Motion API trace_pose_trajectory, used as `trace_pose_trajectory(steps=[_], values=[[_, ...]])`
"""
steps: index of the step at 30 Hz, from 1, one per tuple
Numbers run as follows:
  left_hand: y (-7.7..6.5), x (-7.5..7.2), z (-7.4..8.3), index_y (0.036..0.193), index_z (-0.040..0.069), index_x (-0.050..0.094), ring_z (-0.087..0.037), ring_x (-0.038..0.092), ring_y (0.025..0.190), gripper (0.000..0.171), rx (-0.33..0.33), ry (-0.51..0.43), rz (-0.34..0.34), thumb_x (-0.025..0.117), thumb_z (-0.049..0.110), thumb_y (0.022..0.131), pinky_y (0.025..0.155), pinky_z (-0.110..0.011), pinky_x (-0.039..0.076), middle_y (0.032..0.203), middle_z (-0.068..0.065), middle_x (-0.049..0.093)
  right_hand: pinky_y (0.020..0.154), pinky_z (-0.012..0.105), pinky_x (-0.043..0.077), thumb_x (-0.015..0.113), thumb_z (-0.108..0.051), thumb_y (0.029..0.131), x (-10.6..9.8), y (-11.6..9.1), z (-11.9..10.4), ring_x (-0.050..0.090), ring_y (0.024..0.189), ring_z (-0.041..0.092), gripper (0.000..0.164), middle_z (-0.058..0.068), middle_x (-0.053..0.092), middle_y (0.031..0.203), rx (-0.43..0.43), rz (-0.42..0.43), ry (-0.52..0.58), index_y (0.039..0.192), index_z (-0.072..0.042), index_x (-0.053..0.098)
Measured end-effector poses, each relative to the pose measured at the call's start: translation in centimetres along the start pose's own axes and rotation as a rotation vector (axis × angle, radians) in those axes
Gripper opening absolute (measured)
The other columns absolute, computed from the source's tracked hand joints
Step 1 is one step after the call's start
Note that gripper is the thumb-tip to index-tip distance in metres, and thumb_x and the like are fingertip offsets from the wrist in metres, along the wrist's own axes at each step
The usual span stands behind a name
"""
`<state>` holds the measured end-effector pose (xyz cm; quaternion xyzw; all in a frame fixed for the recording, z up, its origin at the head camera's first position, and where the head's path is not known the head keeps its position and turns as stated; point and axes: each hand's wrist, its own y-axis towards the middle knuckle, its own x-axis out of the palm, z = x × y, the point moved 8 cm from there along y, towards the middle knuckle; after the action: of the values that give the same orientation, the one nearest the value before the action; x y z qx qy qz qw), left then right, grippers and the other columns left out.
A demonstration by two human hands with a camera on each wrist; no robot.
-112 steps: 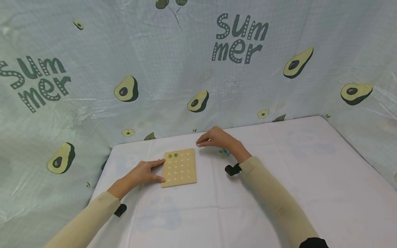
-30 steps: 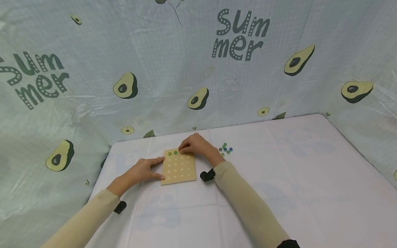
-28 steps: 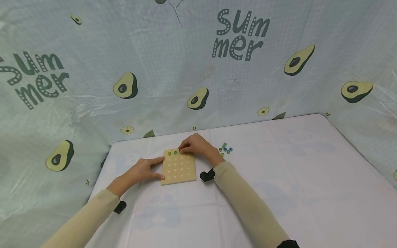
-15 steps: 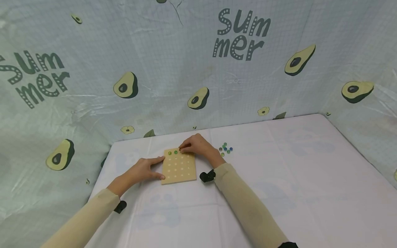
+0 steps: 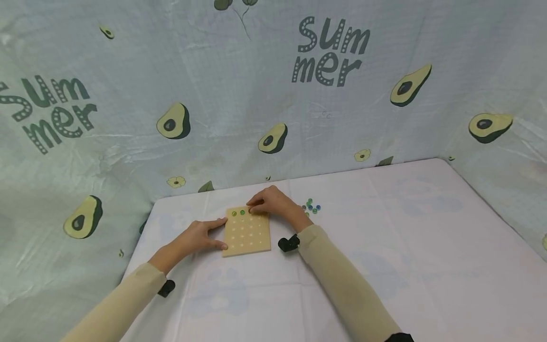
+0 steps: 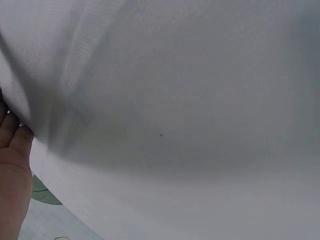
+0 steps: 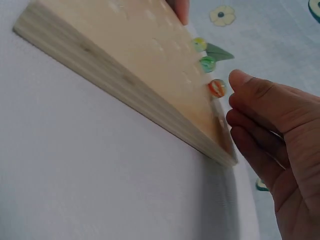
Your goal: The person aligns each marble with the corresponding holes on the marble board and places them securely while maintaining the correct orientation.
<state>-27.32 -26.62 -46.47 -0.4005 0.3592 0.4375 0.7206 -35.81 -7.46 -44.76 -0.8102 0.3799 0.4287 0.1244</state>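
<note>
A light wooden board point(image 5: 247, 236) with rows of shallow hollows lies on the table. In its far row sit a yellow-green marble point(image 5: 234, 213), a green marble point(image 5: 242, 212) and an orange-red marble point(image 7: 217, 88). My left hand point(image 5: 198, 237) touches the board's left edge with thumb and fingers spread apart. Over the far right part of the board is my right hand point(image 5: 273, 200), its fingertips beside the orange-red marble. The right wrist view shows a narrow gap between that marble and the loosely bent fingers. Only part of my left hand point(image 6: 14, 160) appears in the left wrist view.
Several loose green and blue marbles point(image 5: 310, 207) lie on the white-covered table point(image 5: 363, 266), right of the board, partly behind my right wrist. A printed cloth wall point(image 5: 231, 95) rises along the table's back edge.
Over the last few seconds my right hand has moved left from beside the board to its far row. The orange-red marble is now visible and apart from my fingers. My left hand stays put.
</note>
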Motion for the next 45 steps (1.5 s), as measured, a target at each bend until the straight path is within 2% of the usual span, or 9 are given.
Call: trace_pose_trajectory(steps=[5, 10, 17, 21, 28, 32, 40, 45], values=[[0.0, 0.2, 0.0, 0.154, 0.009, 0.045, -0.039, 0.040, 0.145, 0.099, 0.007, -0.008, 0.013, 0.084, 0.054, 0.075, 0.113, -0.055, 0.040, 0.156, -0.020, 0.043, 0.086, 0.020, 0.055, 0.074, -0.026, 0.096, -2.1, -0.8, -0.9, 0.070, 0.103, 0.008, 0.024, -0.005, 0.077, 0.113, -0.065, 0.015, -0.010, 0.117, -0.016, 0.079], [-0.1, 0.2, 0.0, 0.154, 0.009, 0.045, -0.039, 0.039, 0.145, 0.100, 0.012, -0.004, 0.024, 0.084, 0.053, 0.075, 0.114, -0.054, 0.039, 0.156, -0.020, 0.042, 0.084, 0.019, 0.056, 0.073, -0.027, 0.096, -4.8, -2.7, -1.1, 0.070, 0.097, 0.007, 0.027, -0.003, 0.076, 0.112, -0.098, 0.014, -0.029, 0.118, -0.011, 0.078], [-0.3, 0.0, 0.1, 0.154, 0.008, 0.044, -0.040, 0.039, 0.145, 0.099, 0.021, -0.002, 0.024, 0.085, 0.053, 0.075, 0.113, -0.055, 0.040, 0.156, -0.021, 0.043, 0.079, 0.023, 0.058, 0.075, -0.026, 0.095, -7.7, -6.4, 0.9, 0.072, 0.091, 0.007, 0.027, -0.002, 0.078, 0.107, -0.085, 0.021, -0.065, 0.116, -0.009, 0.079], [-0.3, -0.1, 0.1, 0.155, 0.008, 0.044, -0.040, 0.039, 0.145, 0.100, 0.026, -0.006, 0.022, 0.085, 0.053, 0.075, 0.113, -0.055, 0.040, 0.156, -0.021, 0.043, 0.079, 0.027, 0.059, 0.076, -0.025, 0.094, -8.9, -8.3, 2.4, 0.072, 0.088, 0.006, 0.026, -0.002, 0.078, 0.104, -0.050, 0.017, -0.071, 0.115, -0.010, 0.080], [-0.3, 0.1, -0.2, 0.155, 0.009, 0.045, -0.039, 0.039, 0.145, 0.100, 0.023, -0.011, 0.019, 0.085, 0.053, 0.075, 0.113, -0.055, 0.040, 0.156, -0.020, 0.043, 0.076, 0.025, 0.059, 0.080, -0.019, 0.091, -10.0, -10.9, 5.2, 0.071, 0.084, 0.004, 0.023, -0.004, 0.079, 0.099, -0.048, 0.027, -0.062, 0.111, -0.009, 0.081], [-0.4, 0.1, -0.1, 0.154, 0.008, 0.045, -0.039, 0.039, 0.145, 0.099, 0.027, -0.008, 0.022, 0.085, 0.053, 0.075, 0.113, -0.054, 0.040, 0.156, -0.020, 0.043, 0.075, 0.026, 0.059, 0.080, -0.016, 0.090, -10.5, -11.9, 6.5, 0.072, 0.085, 0.007, 0.022, -0.002, 0.079, 0.100, -0.038, 0.028, -0.051, 0.110, -0.009, 0.081], [-0.6, 0.0, 0.2, 0.154, 0.007, 0.045, -0.040, 0.039, 0.144, 0.100, 0.022, -0.014, 0.019, 0.085, 0.052, 0.075, 0.113, -0.054, 0.040, 0.155, -0.021, 0.043, 0.077, 0.027, 0.059, 0.079, -0.015, 0.090, -10.7, -12.9, 8.3, 0.072, 0.086, 0.008, 0.019, 0.000, 0.079, 0.099, -0.005, 0.014, -0.093, 0.108, -0.010, 0.082], [-0.4, -0.1, 0.1, 0.154, 0.008, 0.045, -0.039, 0.040, 0.144, 0.100, 0.033, 0.000, 0.020, 0.084, 0.053, 0.075, 0.113, -0.054, 0.040, 0.155, -0.021, 0.043, 0.084, 0.034, 0.060, 0.079, -0.014, 0.090, -10.7, -13.2, 8.7, 0.073, 0.094, 0.013, 0.019, 0.000, 0.078, 0.104, 0.014, 0.002, -0.080, 0.109, -0.013, 0.082]])
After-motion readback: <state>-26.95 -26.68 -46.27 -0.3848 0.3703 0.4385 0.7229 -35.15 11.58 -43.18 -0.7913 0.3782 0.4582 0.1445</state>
